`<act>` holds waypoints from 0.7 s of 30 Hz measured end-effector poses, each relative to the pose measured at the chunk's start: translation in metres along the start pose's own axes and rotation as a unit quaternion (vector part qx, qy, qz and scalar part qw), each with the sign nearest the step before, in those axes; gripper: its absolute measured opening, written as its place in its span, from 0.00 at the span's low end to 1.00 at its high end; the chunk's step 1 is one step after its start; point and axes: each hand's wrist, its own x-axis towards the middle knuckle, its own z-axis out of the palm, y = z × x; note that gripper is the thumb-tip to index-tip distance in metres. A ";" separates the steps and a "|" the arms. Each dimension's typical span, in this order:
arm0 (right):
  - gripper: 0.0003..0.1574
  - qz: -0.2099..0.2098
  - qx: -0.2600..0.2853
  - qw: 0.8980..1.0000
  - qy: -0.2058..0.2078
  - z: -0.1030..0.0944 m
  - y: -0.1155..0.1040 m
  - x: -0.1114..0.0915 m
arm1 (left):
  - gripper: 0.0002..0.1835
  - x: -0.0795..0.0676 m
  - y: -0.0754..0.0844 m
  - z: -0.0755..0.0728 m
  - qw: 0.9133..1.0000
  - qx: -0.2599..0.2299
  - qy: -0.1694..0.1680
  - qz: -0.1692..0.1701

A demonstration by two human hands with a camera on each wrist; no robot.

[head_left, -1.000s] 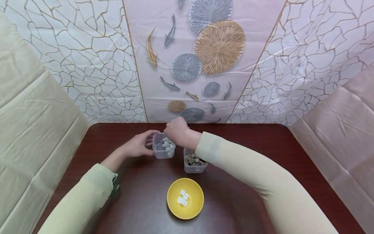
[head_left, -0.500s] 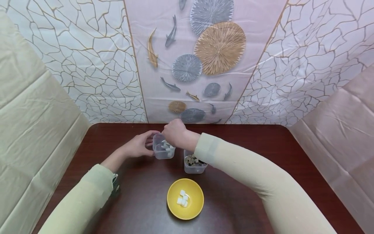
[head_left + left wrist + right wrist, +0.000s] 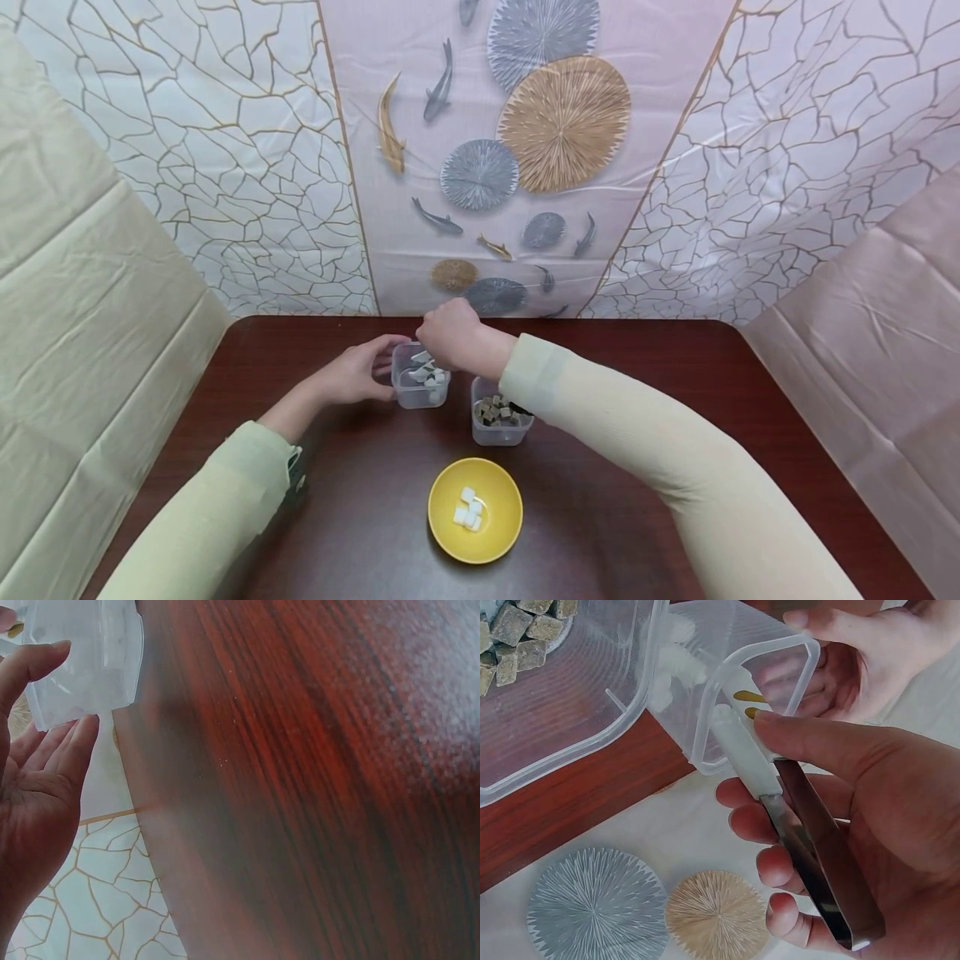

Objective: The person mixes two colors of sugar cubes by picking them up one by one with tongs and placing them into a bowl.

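My left hand (image 3: 348, 375) holds a clear plastic container (image 3: 408, 398) from its left side, thumb and fingers on opposite walls. White cubes (image 3: 676, 664) lie inside. My right hand (image 3: 453, 333) is over that container's right rim, gripping small tongs (image 3: 810, 847) with metal arms and white tips. In the right wrist view the tips reach into the container's mouth, a narrow gap between them; whether they pinch a cube cannot be made out. In the left wrist view, the left thumb (image 3: 34, 666) presses the container's wall.
A second clear container (image 3: 498, 435) with brown cubes (image 3: 495, 408) stands to the right, partly under the right sleeve. Nearer the front is a yellow bowl (image 3: 510, 533) holding several white cubes (image 3: 468, 512). A patterned cloth (image 3: 480, 175) hangs behind the dark wooden table (image 3: 337, 517).
My right hand dips slightly, then rises a little again over the container, and the tongs' white tips show more now. The left hand and bowl stay put.
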 end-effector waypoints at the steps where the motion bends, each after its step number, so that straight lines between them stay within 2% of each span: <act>1: 0.14 0.000 -0.001 1.000 -0.003 0.000 -0.001 0.001 | 0.44 0.000 0.000 0.000 1.000 -0.001 -0.001 0.003; 10: 0.19 0.006 -0.007 0.999 -0.044 0.001 -0.007 0.011 | 0.45 0.001 0.000 0.000 1.000 0.010 0.002 -0.016; 21: 0.20 0.008 0.001 0.998 -0.060 -0.003 -0.008 0.017 | 0.45 0.001 -0.003 -0.002 1.000 0.018 -0.002 -0.015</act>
